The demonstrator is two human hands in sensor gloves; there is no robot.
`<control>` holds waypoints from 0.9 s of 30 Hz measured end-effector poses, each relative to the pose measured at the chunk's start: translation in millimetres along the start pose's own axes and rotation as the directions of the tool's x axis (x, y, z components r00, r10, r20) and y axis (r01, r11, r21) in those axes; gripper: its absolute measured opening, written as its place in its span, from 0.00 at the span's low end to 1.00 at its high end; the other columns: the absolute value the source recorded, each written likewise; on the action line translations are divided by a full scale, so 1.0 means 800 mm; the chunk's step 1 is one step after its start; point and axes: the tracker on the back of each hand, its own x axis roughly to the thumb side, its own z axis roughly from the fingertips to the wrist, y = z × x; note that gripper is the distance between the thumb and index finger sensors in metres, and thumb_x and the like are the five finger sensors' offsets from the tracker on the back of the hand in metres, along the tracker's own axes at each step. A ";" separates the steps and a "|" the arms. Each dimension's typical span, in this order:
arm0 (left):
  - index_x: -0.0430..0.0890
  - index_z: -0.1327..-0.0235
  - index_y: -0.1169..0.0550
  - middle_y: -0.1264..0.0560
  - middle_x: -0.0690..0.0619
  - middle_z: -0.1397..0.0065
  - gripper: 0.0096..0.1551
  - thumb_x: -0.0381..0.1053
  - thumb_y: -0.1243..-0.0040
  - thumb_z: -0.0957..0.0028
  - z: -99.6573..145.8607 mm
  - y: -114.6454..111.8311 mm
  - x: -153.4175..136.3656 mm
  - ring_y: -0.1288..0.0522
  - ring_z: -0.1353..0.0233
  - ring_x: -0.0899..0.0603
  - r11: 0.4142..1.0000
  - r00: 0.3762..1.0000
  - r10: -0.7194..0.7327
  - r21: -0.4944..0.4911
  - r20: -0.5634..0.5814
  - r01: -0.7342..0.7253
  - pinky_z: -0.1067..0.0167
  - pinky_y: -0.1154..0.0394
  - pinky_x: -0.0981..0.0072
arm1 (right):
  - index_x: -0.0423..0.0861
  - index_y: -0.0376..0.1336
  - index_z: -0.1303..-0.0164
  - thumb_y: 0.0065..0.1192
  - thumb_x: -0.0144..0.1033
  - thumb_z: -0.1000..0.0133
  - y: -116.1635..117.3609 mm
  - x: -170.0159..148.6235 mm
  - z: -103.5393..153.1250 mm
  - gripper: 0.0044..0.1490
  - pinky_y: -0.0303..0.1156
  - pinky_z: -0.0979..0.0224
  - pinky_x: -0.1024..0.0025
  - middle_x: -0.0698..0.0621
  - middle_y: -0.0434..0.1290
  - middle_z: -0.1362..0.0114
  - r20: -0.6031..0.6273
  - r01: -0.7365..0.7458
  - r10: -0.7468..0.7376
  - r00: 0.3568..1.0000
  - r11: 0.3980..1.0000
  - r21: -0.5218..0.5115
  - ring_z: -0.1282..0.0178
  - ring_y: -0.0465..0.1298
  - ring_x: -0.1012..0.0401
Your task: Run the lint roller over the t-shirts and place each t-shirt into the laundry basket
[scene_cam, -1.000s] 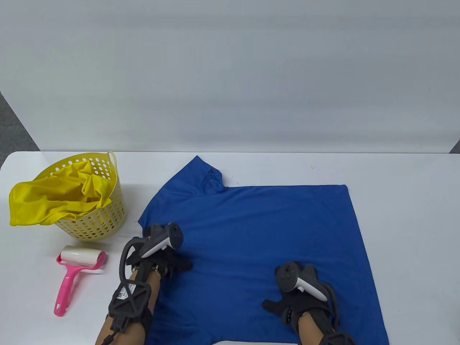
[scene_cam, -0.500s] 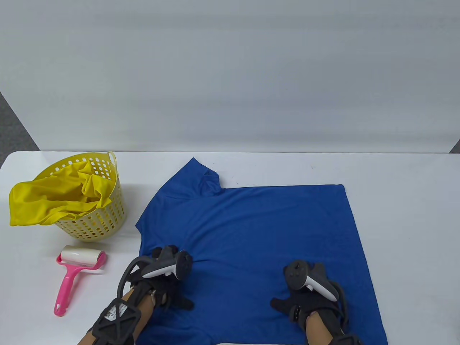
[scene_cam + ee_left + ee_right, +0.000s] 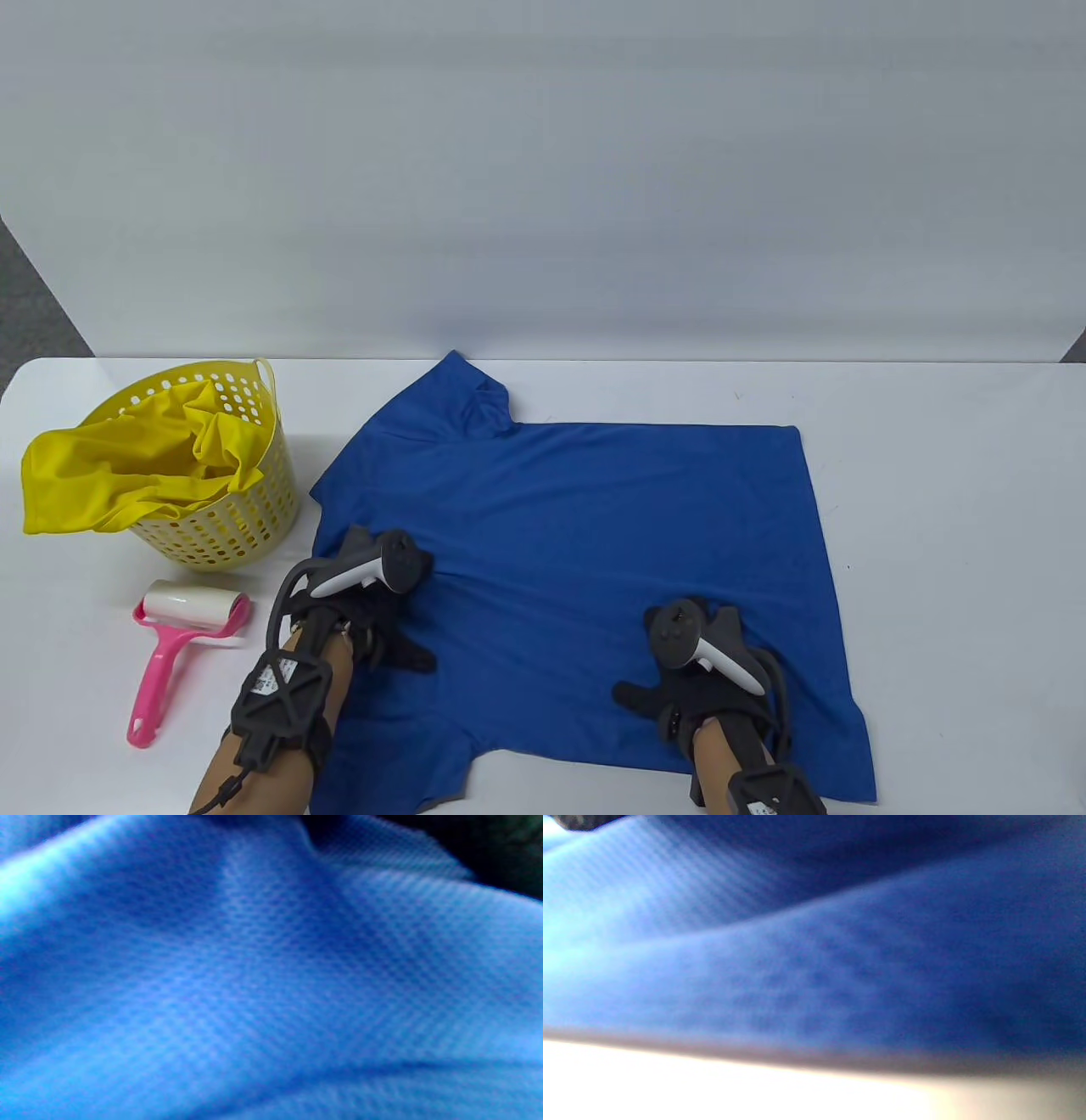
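A blue t-shirt (image 3: 585, 543) lies spread flat on the white table (image 3: 950, 526), one sleeve pointing to the far left. My left hand (image 3: 382, 624) rests flat on its left part, thumb spread out to the right. My right hand (image 3: 683, 679) rests flat on its near right part, thumb out to the left. Trackers hide most of the fingers. Blurred blue fabric (image 3: 271, 984) fills the left wrist view; the right wrist view has blue fabric (image 3: 840, 984) above a strip of table. The pink lint roller (image 3: 174, 649) lies left of my left arm, untouched.
A yellow perforated laundry basket (image 3: 225, 518) stands at the far left with a yellow t-shirt (image 3: 110, 484) hanging over its rim. A grey wall runs behind the table. Bare table shows to the right of the blue shirt.
Both hands drew back toward me, then moved away again. The blue shirt has slid away from me and slightly left, and its near hem now shows on the table.
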 end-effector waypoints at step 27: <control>0.58 0.19 0.53 0.52 0.42 0.10 0.75 0.78 0.32 0.79 0.167 -0.096 0.067 0.44 0.11 0.27 0.899 0.895 -0.427 0.164 0.129 0.406 0.24 0.46 0.21 | 0.53 0.24 0.30 0.51 0.68 0.52 -0.024 -0.048 0.044 0.60 0.30 0.38 0.19 0.37 0.19 0.24 -0.083 0.051 -0.060 0.995 0.994 -0.100 0.27 0.23 0.31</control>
